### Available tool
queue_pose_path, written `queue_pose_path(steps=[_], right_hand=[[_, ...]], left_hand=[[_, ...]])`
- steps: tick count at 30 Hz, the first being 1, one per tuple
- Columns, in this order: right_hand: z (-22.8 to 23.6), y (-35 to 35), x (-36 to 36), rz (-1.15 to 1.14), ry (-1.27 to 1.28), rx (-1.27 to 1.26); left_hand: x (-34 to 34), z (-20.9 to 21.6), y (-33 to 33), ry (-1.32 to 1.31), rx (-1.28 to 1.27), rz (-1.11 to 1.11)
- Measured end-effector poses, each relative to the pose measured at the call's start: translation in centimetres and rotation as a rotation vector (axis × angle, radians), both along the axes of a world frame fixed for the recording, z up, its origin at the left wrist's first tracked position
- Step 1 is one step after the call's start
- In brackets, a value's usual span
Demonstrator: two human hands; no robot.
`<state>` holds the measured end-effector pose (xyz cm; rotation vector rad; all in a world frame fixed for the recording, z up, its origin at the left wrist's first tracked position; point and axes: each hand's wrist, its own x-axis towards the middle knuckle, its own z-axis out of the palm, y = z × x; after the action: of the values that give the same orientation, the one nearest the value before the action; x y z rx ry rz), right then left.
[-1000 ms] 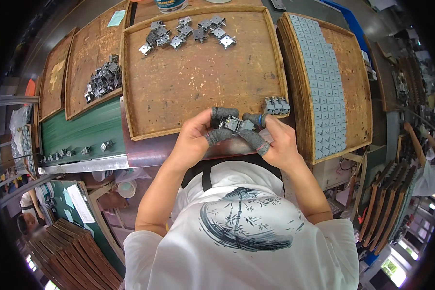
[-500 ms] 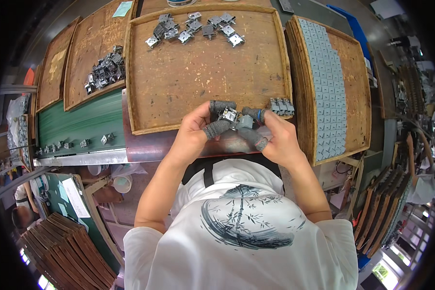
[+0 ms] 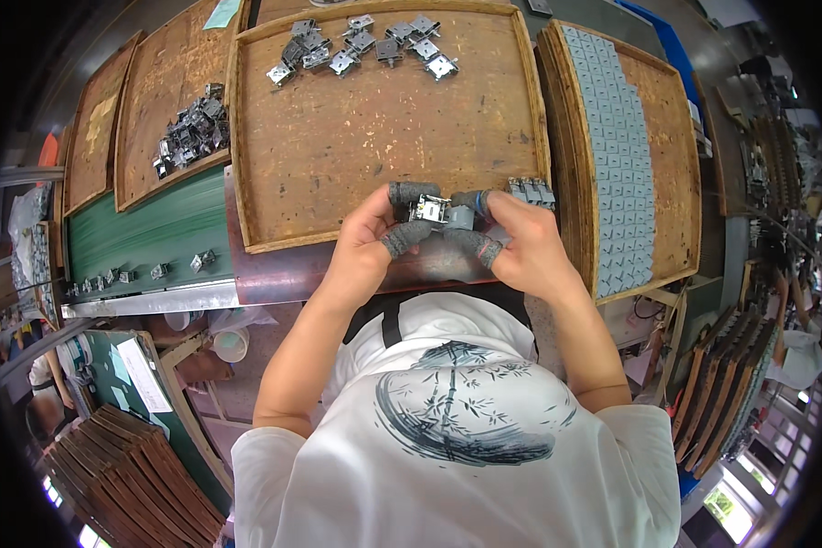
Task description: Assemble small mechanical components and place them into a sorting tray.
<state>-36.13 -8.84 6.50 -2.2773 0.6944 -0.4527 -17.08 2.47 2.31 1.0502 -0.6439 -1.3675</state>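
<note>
- At the lower left, a stack of brown wooden trays stands beside a green board bearing a white sheet of paper.
- Above these, a green conveyor belt carries a short row of small silvery metal units along its near edge; beyond it lie a narrow wooden tray and a wider wooden tray, the latter holding a dense heap of dark, shiny metal units.
- In the centre, a large shallow wooden tray with raised rims holds a loose cluster of boxy metal units near its far side.
- At its near rim, the left hand, with grey fabric sleeves on thumb and forefinger, pinches a bright silver open-framed metal part; the gap between thumb and finger is only as wide as the part.
- Just to the right, the right hand, sleeved likewise, has thumb and forefinger closed around a smooth grey box-shaped block; part and block are side by side, though I cannot tell whether they are joined.
- Beyond the right hand, a row of grey metal units sits in the large tray's near right corner.
- Farther right, a stacked wooden tray holds tightly packed columns of flat grey pieces; below it, more brown trays stand tilted.
</note>
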Motion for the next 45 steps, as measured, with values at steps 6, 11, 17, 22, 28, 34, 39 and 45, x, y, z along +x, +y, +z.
queue_pose_path(steps=[6, 11, 17, 22, 28, 34, 39, 45], right_hand=[[-0.7, 0.4, 0.7, -0.166, -0.232, 0.178], [-0.7, 0.5, 1.2, -0.116, -0.19, 0.192], [-1.5, 1.1, 1.5, -0.081, -0.201, 0.191], [-1.7, 1.1, 2.1, -0.089, -0.216, 0.228], [-0.4, 0.8, 3.3, -0.138, -0.213, 0.257], [0.2, 0.8, 4.6, 0.029, -0.08, 0.238], [0.5, 1.0, 5.5, 0.104, -0.061, 0.044], [1.0, 1.2, 5.9, 0.145, 0.006, -0.193]], left_hand=[[1.2, -0.2, -0.7, 0.152, 0.022, 0.02], [0.3, 1.3, -0.7, 0.389, 0.253, -0.063], [0.1, 0.8, -0.7, 0.4, 0.251, -0.061], [0.6, 1.2, -0.5, 0.351, 0.252, -0.071], [1.8, 2.3, 0.9, 0.062, 0.051, 0.167], [3.2, 1.4, 2.9, -0.049, 0.001, 0.125], [3.6, 1.9, 3.5, -0.083, 0.029, 0.146], [1.8, 0.7, 3.4, -0.308, -0.034, 0.191]])
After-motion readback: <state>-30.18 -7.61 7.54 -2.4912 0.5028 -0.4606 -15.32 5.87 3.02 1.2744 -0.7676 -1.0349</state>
